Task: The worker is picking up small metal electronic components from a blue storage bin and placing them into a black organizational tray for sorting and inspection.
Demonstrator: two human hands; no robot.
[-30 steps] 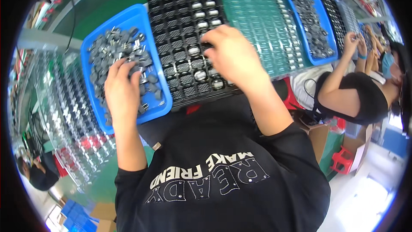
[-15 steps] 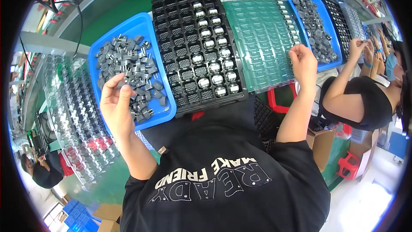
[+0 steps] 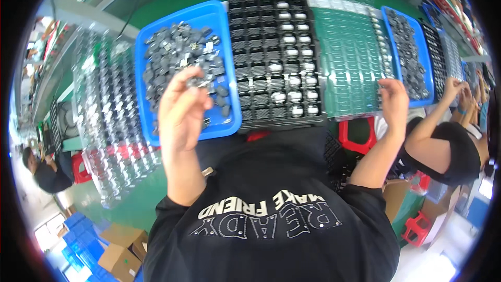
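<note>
My left hand (image 3: 182,109) is over the near part of a blue bin (image 3: 235,99) heaped with grey parts (image 3: 180,47) that have metal pins. Its thumb and fingers are drawn together, and a small pinned part shows right by the fingertips; I cannot tell if it is held or lies behind them. To the right, my right hand (image 3: 395,102) is closed in a pinch at the near right corner of a clear plastic tray (image 3: 347,47). Whatever its fingertips hold is hidden. Between the hands stands a black compartment tray (image 3: 255,34), with silver-white parts (image 3: 295,96) in some right-hand pockets.
Small pale parts line the clear tray's right edge. Beyond stands a second blue bin (image 3: 431,81) of grey parts. Stacked clear trays (image 3: 112,125) are at the left. A co-worker (image 3: 443,149) sits at the right, near a red stool (image 3: 416,228). Cardboard boxes (image 3: 120,261) are at lower left.
The whole view has shifted, so the bench appears farther right. My left fingertips have moved rightward over the bin and drawn together. My right hand stays pinched by the clear tray's corner.
</note>
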